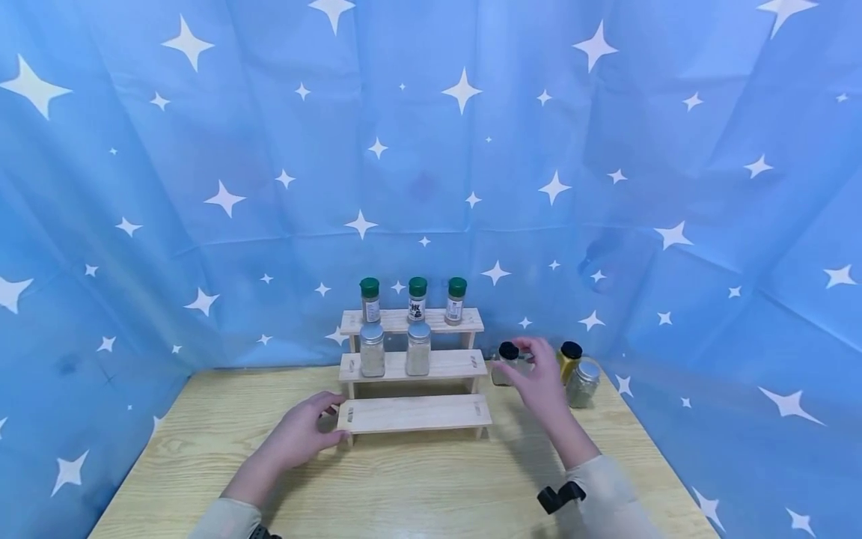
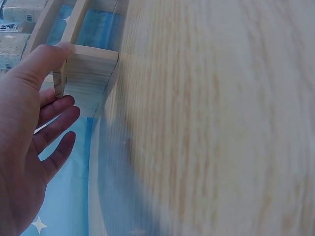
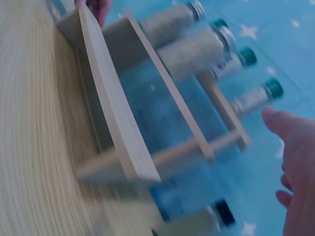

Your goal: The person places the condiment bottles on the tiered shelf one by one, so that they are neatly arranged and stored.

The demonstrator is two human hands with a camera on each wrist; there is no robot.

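A three-step wooden rack (image 1: 414, 415) stands on the table. My left hand (image 1: 301, 430) grips the left end of its lowest step; in the left wrist view the thumb and forefinger pinch the board's end while the other fingers spread loosely. Right of the rack is a glass jar with a black lid (image 1: 505, 367). Close beside it, my right hand (image 1: 541, 380) has thumb and fingers apart. The right wrist view is blurred, with the right hand (image 3: 298, 162) at the edge and the black-lidded jar (image 3: 194, 223) below it.
Green-capped spice bottles (image 1: 417, 302) line the top step. Two silver-lidded jars (image 1: 418, 352) occupy the middle step, left and centre. Right of my right hand stand a yellowish jar with a black lid (image 1: 569, 359) and a silver-lidded jar (image 1: 583, 385). A blue star-patterned curtain (image 1: 431, 180) encloses the table.
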